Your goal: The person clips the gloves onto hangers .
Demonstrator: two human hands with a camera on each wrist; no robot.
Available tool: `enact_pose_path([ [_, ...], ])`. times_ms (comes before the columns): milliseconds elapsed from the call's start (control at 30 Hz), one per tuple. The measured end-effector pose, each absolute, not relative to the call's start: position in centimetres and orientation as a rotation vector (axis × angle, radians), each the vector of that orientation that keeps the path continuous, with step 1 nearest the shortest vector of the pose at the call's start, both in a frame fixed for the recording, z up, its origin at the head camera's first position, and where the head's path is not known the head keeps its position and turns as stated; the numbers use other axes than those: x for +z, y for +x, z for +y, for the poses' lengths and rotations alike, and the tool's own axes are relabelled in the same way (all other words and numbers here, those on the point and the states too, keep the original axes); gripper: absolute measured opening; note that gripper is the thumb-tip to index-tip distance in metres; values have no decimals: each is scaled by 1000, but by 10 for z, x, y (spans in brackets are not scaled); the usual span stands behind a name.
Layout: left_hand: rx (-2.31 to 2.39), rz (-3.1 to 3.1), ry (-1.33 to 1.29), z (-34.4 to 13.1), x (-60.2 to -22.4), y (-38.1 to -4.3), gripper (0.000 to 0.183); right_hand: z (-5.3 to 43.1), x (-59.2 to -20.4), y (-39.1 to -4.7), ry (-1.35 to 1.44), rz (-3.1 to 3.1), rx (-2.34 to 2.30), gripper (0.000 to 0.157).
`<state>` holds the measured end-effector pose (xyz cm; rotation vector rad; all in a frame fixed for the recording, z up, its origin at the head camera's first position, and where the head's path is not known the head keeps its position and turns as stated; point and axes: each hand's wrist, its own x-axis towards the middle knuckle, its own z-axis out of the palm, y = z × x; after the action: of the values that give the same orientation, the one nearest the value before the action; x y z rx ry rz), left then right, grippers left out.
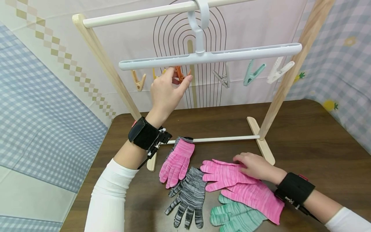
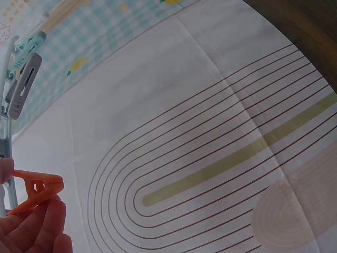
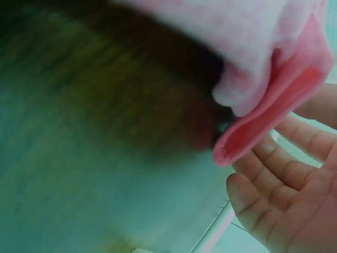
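Note:
My left hand (image 1: 168, 93) is raised just under the white hanger (image 1: 203, 58). Between its thumb and fingers it pinches an orange clothespin (image 2: 39, 190) that hangs from the hanger. Low over the table, my right hand (image 1: 258, 166) reaches the end of the upper pink glove (image 1: 221, 174). In the right wrist view its fingers (image 3: 279, 174) look loosely extended, some tips hidden behind the pink cuff (image 3: 274, 110). A second pink glove (image 1: 258, 196) lies partly under that one and on top of green gloves (image 1: 237, 216).
Other clothespins hang along the hanger: tan (image 1: 139, 82), yellow, grey (image 1: 223, 77), teal (image 1: 253, 74) and white (image 1: 279, 71). A wooden rack (image 1: 278, 93) with a white top bar (image 1: 139, 16) carries the hanger. On the brown table (image 1: 318, 151) lie a grey glove (image 1: 189, 193) and a pink-and-grey glove (image 1: 179, 161).

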<state>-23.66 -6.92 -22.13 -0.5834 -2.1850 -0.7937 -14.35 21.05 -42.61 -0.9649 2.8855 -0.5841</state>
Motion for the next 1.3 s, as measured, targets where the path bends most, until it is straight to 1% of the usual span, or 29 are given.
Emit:
enact_pose_path([
  [367, -805, -2180, -584, -69, -222, -236, 34, 208, -422, -142, -975, 2833, -633, 22],
  [700, -805, -2165, -588, -67, -222, -235, 33, 207, -411, -142, -1085, 2805, -745, 36],
  [867, -801, -2167, -586, -67, -222, -235, 33, 203, -404, -140, -1142, 2838, -820, 28],
  [1067, -807, -2167, -586, -67, -222, -236, 34, 198, -396, -137, -1066, 2824, -947, 28],
  [1167, -808, -2163, -588, -67, -223, -236, 33, 197, -393, -136, -1017, 2758, -1082, 31],
  [1300, -810, -2148, -595, -67, -224, -236, 32, 198, -390, -137, -1020, 2623, -1261, 41],
])
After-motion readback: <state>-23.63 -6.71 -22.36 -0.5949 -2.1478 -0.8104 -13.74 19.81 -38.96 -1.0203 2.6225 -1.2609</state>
